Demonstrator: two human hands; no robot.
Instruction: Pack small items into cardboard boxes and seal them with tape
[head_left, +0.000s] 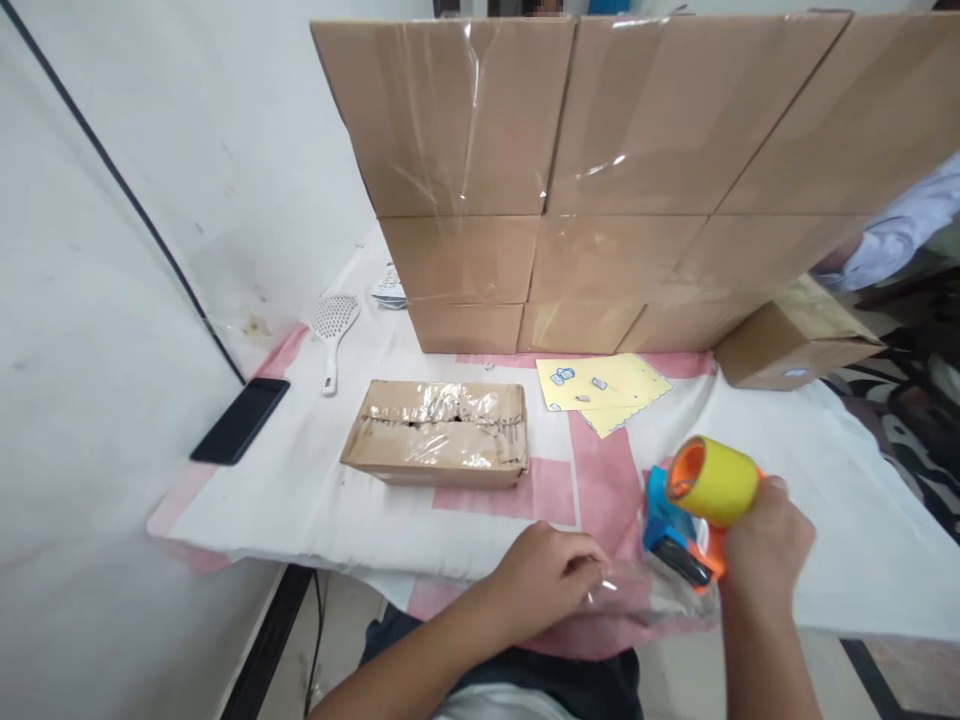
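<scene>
As the right hand [771, 532] clasps the dispenser [673, 520], the left hand [551, 572] (fingers pinched) holds tape [606, 587], seemingly for tension.

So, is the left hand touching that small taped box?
Apart. The head view shows white-and-pink cloth plainly between the left hand and the small taped box.

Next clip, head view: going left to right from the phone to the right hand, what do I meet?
Black phone → white handled item with a perforated head → taped cardboard box → left hand → tape dispenser → right hand.
</scene>
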